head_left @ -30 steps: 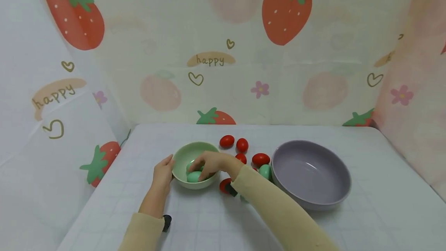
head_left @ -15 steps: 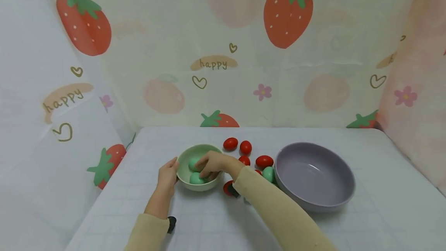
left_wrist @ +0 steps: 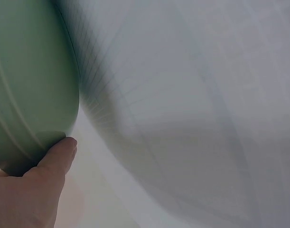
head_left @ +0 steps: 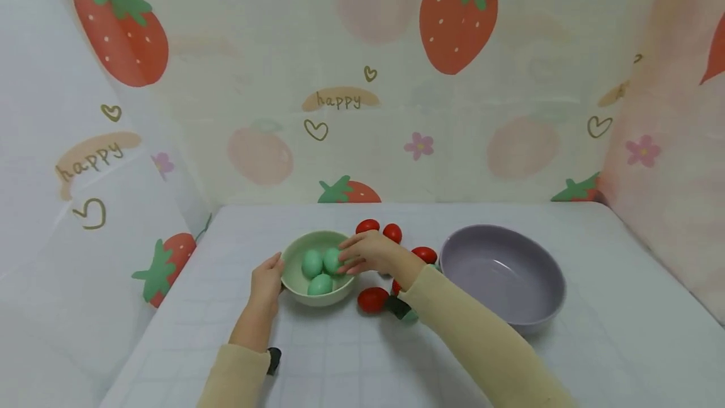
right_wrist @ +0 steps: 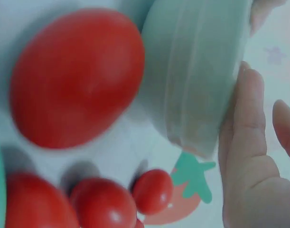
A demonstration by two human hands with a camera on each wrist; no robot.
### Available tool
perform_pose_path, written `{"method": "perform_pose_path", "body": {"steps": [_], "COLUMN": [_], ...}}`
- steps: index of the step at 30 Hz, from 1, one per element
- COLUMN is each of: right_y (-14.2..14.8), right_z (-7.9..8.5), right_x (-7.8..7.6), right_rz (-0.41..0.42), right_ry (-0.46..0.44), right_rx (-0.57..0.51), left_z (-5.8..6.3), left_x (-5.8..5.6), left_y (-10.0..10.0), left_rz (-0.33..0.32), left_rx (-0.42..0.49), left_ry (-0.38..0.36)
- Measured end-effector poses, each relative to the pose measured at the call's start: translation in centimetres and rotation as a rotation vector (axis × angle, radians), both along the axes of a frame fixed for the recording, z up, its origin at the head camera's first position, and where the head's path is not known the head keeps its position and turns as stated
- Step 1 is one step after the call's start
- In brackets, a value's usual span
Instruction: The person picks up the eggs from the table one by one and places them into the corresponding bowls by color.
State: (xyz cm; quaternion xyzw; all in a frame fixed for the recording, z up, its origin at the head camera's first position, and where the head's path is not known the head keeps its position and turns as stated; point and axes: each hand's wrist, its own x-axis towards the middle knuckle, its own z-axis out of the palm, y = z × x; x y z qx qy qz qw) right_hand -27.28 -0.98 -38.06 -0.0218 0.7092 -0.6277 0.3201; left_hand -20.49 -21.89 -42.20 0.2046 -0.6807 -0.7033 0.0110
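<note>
My left hand (head_left: 266,282) holds the light green bowl (head_left: 289,285) at its left side, thumb against the wall in the left wrist view. Three mint-green eggs lie inside; the front egg (head_left: 320,284) and left egg (head_left: 312,263) show fully, while fingers partly cover the right egg (head_left: 331,260). Over the bowl's right rim, my right hand (head_left: 376,254) has its fingers extended and grips nothing. Beneath its wrist a red egg (head_left: 372,300) rests on the table; the same egg (right_wrist: 78,78) fills much of the right wrist view, beside the bowl.
A wide purple-grey basin (head_left: 504,276) stands on the right of the white table (head_left: 334,357). Between it and the bowl lie several red eggs, including a back one (head_left: 393,233). A green egg (head_left: 410,316) is partly hidden by the right forearm (head_left: 470,345).
My right hand has lifted from inside the bowl towards its right rim, and its fingers have spread. All three green eggs now show. The left hand keeps its hold.
</note>
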Motion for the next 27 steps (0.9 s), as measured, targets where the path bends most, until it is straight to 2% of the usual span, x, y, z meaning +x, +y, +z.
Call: {"method": "perform_pose_path", "body": {"steps": [9, 13, 18, 27], "right_y": [3.0, 4.8, 6.7, 9.2], "right_z": [3.4, 4.2, 3.7, 1.9], "right_x": [-1.1, -1.2, -0.3, 2.3], "right_rz": [-0.003, -0.018, -0.092, -0.211], "right_ry": [-0.071, -0.078, -0.108, -0.062], "right_rx": [0.040, 0.040, 0.018, 0.002], "left_z": [0.4, 0.5, 0.6, 0.0], "left_x": [-0.3, -0.6, -0.4, -0.4], "left_y": [-0.6, -0.5, -0.2, 0.3], "left_rz": [0.007, 0.010, 0.004, -0.015], "left_rx": [-0.021, -0.014, -0.013, -0.018], "left_ry": [-0.020, -0.021, -0.029, -0.046]}}
